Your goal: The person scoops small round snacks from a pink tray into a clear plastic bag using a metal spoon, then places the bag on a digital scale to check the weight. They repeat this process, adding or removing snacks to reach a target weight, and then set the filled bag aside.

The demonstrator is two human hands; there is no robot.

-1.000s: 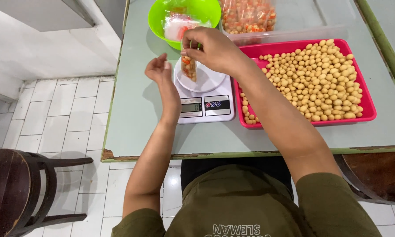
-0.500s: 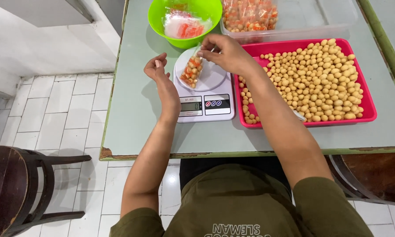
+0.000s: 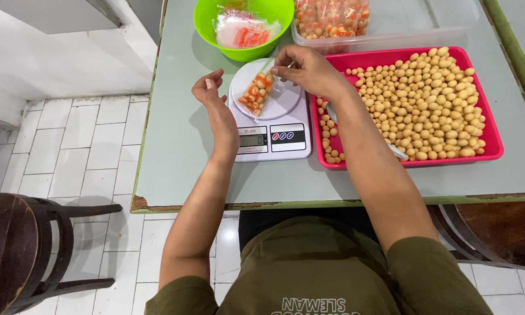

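Since a second ago my right hand point(image 3: 306, 69) has come down from in front of the green bowl point(image 3: 204, 23), and the small bag of snacks point(image 3: 256, 92) that it held upright in the air now lies tilted on the round white pan of the kitchen scale point(image 3: 271, 131).

Going from the biggest thing down: the grey-green table point(image 3: 181, 157) carries everything, its front edge chipped. On its right side sits the pink tray point(image 3: 493, 146), covered with round tan snack balls, and a spoon handle point(image 3: 398, 151) shows under my right forearm. Behind the tray stands a clear plastic tub point(image 3: 443, 23) with filled bags at its left end. The green bowl is at the back, just behind the scale, with a clear bag of orange pieces inside it. The scale stands between my two arms, its display facing me.

My right thumb and forefinger are pinching the clear top of the small bag, at the pan's right rim. My left hand point(image 3: 211, 92) rests on the table just left of the scale, holding nothing, fingers loosely curled and a little apart, close to the bag but not touching it.
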